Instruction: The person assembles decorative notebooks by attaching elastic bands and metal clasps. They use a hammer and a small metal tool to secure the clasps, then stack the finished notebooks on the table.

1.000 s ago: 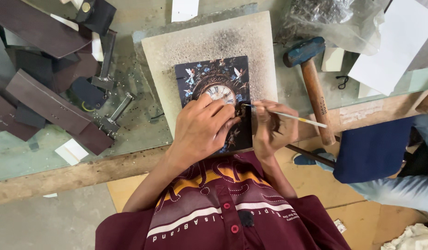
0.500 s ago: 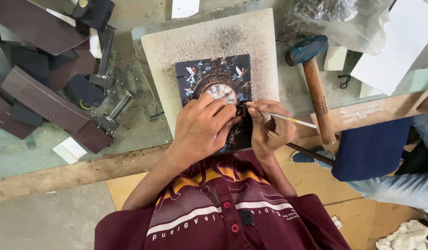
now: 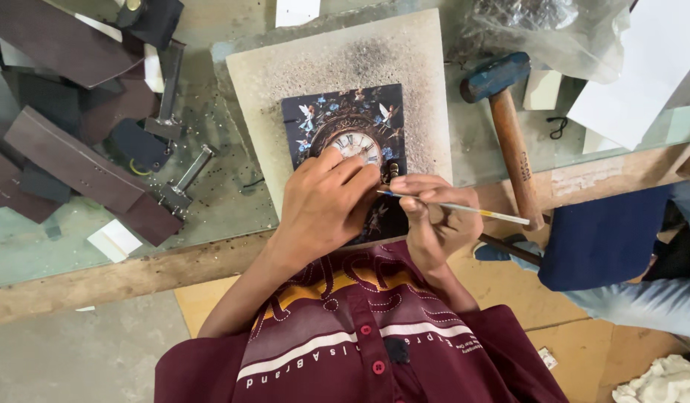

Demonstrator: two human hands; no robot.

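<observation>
So the left hand (image 3: 326, 205) is pressed flat on a dark decorated cover (image 3: 345, 127) with a clock face and little winged figures printed on it, fingers together and bearing down rather than wrapped round anything; the cover sits on a speckled stone slab (image 3: 300, 75) on the glass-topped bench (image 3: 233, 209), right in front of the person's maroon shirt (image 3: 360, 336); the right hand (image 3: 434, 216) has a thin brush (image 3: 464, 209) pinched between thumb and fingertips, tip pointing left at the cover's right edge just beside the left fingertips; my take on doing this bit well: keep the holding hand firm so the cover can't skate on the slab, rest the heel of the brush hand on the bench edge for steadiness, and work the edge in short light strokes so nothing creeps onto the printed face; I can't make out what's on the bristles, too small; a blue-headed hammer (image 3: 509, 127) lies just to the right, dark leather strips (image 3: 69, 160) and metal punches (image 3: 184, 175) are well off to the left, so nothing's crowding the work.
</observation>
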